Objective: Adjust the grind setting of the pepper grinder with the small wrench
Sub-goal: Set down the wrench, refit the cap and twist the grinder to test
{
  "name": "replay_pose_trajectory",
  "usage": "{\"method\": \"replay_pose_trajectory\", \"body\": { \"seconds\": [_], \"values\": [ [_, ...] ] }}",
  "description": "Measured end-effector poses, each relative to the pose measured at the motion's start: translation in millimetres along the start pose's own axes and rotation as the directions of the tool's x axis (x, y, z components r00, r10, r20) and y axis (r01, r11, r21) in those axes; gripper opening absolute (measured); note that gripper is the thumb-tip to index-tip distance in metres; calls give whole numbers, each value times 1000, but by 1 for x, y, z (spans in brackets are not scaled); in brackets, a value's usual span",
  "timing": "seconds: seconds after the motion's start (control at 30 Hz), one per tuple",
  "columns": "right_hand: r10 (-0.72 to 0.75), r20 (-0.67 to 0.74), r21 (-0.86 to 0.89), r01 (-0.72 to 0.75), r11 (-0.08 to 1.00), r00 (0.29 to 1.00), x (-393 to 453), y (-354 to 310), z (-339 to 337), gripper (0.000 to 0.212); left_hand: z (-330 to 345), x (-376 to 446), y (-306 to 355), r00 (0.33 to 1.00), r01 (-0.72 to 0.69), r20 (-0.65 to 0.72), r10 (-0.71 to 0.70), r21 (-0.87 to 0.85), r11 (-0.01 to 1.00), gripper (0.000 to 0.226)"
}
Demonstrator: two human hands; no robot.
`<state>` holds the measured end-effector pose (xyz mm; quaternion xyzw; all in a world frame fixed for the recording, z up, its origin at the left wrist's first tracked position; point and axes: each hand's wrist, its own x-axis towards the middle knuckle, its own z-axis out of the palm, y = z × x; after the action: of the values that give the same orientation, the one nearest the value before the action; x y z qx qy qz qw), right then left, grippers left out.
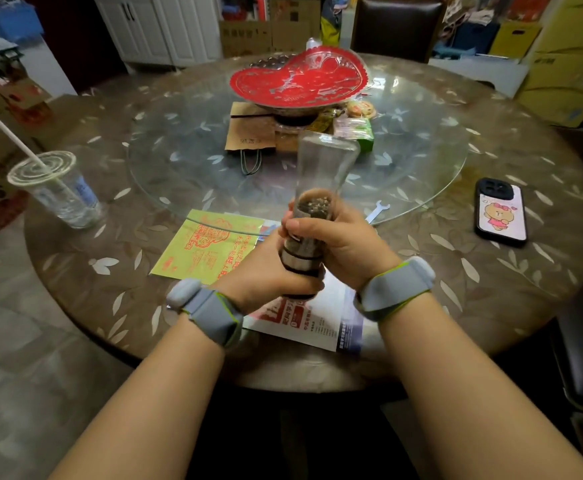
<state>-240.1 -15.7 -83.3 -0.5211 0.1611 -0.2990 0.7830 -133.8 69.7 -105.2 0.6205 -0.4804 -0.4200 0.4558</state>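
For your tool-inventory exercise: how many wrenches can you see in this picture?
1. The small wrench lies on the table at the glass turntable's edge, just beyond the right hand. Others could be hidden.

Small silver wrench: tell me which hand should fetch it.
Right hand, probably. The small silver wrench lies on the table just beyond it, on that side. The left hand grips the metal base of the clear glass pepper grinder and could keep holding it.

Pepper grinder (312, 209) held above papers (210, 245), wrench (377, 211) right, phone (500, 211) farther right, cup (59, 190) left
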Motion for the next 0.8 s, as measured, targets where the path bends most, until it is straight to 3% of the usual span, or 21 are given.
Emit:
{"method": "replay_pose_trajectory", "body": {
  "seconds": [0.07, 0.13, 0.23, 0.3, 0.43, 0.5, 0.57, 0.67, 0.73, 0.8],
  "values": [
    [55, 193, 79, -71, 994, 980, -2, -12, -4, 26, -4, -2, 1, 982, -11, 187, 31, -108, 994, 31],
    [52, 179, 43, -60, 997, 983, -1, -15, -2, 28, -4, -2, 3, 980, -31, 189, 58, -143, 989, 29],
    [-44, -86, -123, 33, 992, 995, 5, -4, 5, 31, 1, 5, 2, 993, -90, -72, 88, -20, 996, 50],
    [-123, -274, -195, 70, 978, 954, 6, 5, 12, 34, 8, 10, 0, 966, -76, -240, 94, 82, 994, 69],
    [-130, -488, -42, 126, 991, 863, 6, 19, 32, 34, 28, 11, -1, 800, 96, -587, 128, 336, 937, 62],
    [-100, -595, -10, 118, 993, 797, 9, 26, 37, 38, 31, 11, -5, 747, 136, -647, 151, 371, 918, 57],
    [-66, -650, -5, 83, 997, 757, 9, 28, 38, 44, 28, 11, -8, 782, 103, -591, 198, 435, 895, 64],
    [-35, -586, -46, 9, 999, 810, 7, 26, 31, 46, 21, 8, -6, 847, 97, -510, 154, 431, 897, 73],
    [-16, -483, -119, -48, 992, 876, 6, 18, 22, 39, 10, 7, -2, 921, 119, -389, -6, 266, 956, 78],
    [60, -288, -45, -76, 996, 956, 6, 4, 12, 33, -6, 6, 2, 988, 115, -106, -115, -2, 993, 70]
  ]
}}
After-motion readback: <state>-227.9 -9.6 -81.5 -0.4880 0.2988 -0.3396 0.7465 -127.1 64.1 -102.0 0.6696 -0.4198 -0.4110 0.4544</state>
